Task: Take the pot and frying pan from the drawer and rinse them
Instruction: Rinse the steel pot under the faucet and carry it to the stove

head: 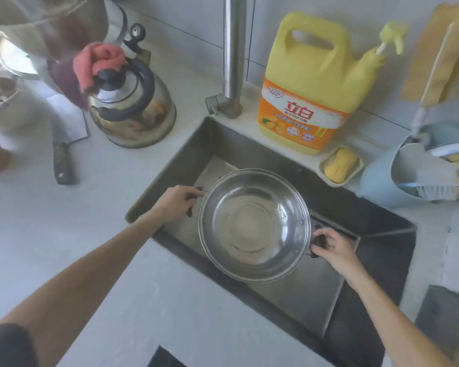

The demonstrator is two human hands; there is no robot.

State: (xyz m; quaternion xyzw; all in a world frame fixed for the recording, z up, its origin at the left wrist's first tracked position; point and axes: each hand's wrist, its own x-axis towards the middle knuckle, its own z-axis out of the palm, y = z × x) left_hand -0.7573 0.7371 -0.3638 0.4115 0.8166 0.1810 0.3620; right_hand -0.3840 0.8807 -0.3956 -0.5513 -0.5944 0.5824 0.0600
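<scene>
You're gripping the pot [253, 225] by both handles, left hand [176, 201] and right hand [331, 245] clenched — keeping it level over the sink [186, 152] suits rinsing.

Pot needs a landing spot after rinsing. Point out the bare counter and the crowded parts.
Bare counter lies left of the sink, in front of the cleaver and kettle. Crowded: behind the sink, with detergent jug, soap dish and blue basket. Both hands hold the pot.
</scene>
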